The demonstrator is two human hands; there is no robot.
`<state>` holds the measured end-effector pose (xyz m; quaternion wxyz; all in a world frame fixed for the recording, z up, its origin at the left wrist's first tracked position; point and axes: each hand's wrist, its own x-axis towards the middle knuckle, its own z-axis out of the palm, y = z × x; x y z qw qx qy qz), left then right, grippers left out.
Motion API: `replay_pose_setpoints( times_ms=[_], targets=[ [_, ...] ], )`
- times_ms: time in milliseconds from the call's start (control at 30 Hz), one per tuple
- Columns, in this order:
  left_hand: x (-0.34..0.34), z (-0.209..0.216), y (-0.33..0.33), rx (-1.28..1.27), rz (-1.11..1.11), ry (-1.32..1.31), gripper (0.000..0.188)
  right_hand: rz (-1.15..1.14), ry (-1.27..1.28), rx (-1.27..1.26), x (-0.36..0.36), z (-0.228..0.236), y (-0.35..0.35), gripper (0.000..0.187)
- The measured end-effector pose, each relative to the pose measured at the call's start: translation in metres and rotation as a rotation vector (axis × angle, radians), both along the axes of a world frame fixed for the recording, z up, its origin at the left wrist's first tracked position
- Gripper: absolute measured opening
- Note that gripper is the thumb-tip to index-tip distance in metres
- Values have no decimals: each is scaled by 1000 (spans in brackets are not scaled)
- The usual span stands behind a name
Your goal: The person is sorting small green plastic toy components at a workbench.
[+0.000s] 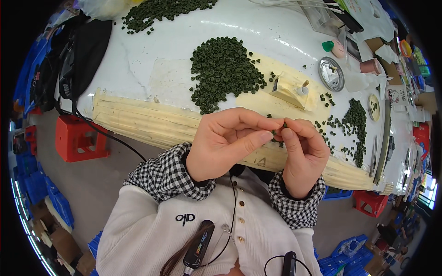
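Observation:
My left hand (225, 142) and my right hand (304, 154) meet at the fingertips over the table's near edge. Both are closed in a pinch around a tiny dark green part (285, 125), partly covered by the fingers. Just beyond them lies a large heap of small round dark green plastic parts (223, 71), some with pointed tops. A cream-taped wedge-shaped block (293, 90) with a short peg on it stands beyond my right hand. Loose parts and a smaller heap of dark green parts (355, 126) spread to the right.
Another green heap (161, 13) lies at the far left, near a black bag (90, 55). A round metal lid (331, 73), a pinkish cup (370, 66) and a shallow dish (373, 107) stand at right. A red stool (80, 138) is below the table's left.

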<state>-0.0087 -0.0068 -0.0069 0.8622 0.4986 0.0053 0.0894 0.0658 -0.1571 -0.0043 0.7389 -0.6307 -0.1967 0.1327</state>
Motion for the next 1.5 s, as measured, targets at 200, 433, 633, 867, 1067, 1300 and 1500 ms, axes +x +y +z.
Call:
replay_pose_setpoints(
  times_ms=[200,433,633,867,1067,1300,1500],
  targets=[
    [0,2,0,-5,-15,3,18,64,61,97,2,2,1,13],
    [-1,-1,0,40,25,-34,21,31,-7,-25,2,-2,-2,12],
    [-1,0,-1,43,40,-31,19,9,-71,-56,2,-2,-1,11],
    [3,3,1,-25,-16,160,16,-111,-460,-202,3,-5,0,14],
    [3,0,-1,-83,-5,200,16,-132,-682,-278,2,2,3,17],
    [5,-1,-4,-141,7,172,15,-158,-788,-296,-1,4,4,22],
    [6,-4,-4,-202,15,192,15,-106,-860,-279,0,4,5,28]
  ],
)
